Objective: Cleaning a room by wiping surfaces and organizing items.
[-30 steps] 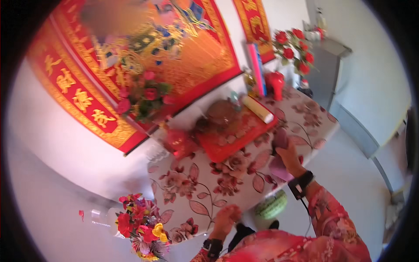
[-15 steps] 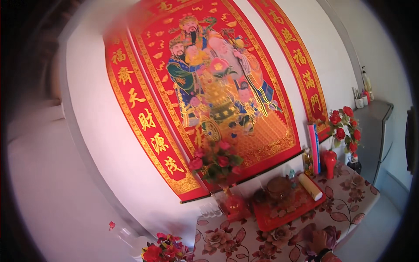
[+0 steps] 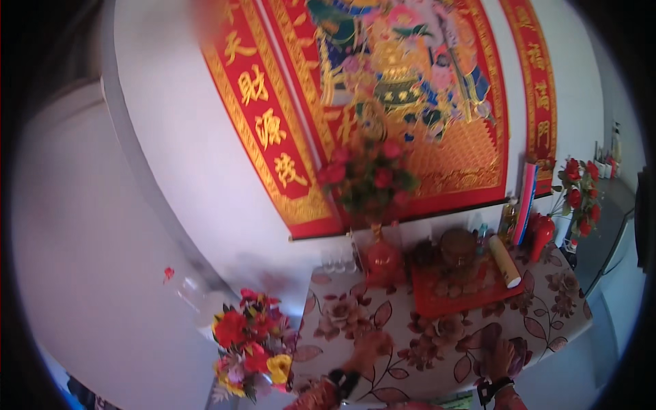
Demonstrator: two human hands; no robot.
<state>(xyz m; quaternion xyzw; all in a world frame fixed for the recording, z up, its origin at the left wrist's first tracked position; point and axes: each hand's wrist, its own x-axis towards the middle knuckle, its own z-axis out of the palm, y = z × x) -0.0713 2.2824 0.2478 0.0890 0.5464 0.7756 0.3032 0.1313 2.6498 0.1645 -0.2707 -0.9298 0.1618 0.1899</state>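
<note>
Right hand (image 3: 503, 357) covering purple cloth (image 3: 489, 335); cloth lying at 3 o'clock from farther left hand (image 3: 372, 345). Cloth's long axis, both hands' grip: cannot tell.

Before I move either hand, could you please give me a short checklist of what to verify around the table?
1. Right hand on the purple cloth: ok, it rests there.
2. Left hand off the table: cannot tell; it is over the table, but blurred, and contact is unclear.
3. Tray unloaded: not ok, the yellow tube lies at its right side.
4. Tube safe from rolling: cannot tell, nothing shows what steadies it.
5. Red vase upright: ok, it stands right of the tube.
</note>
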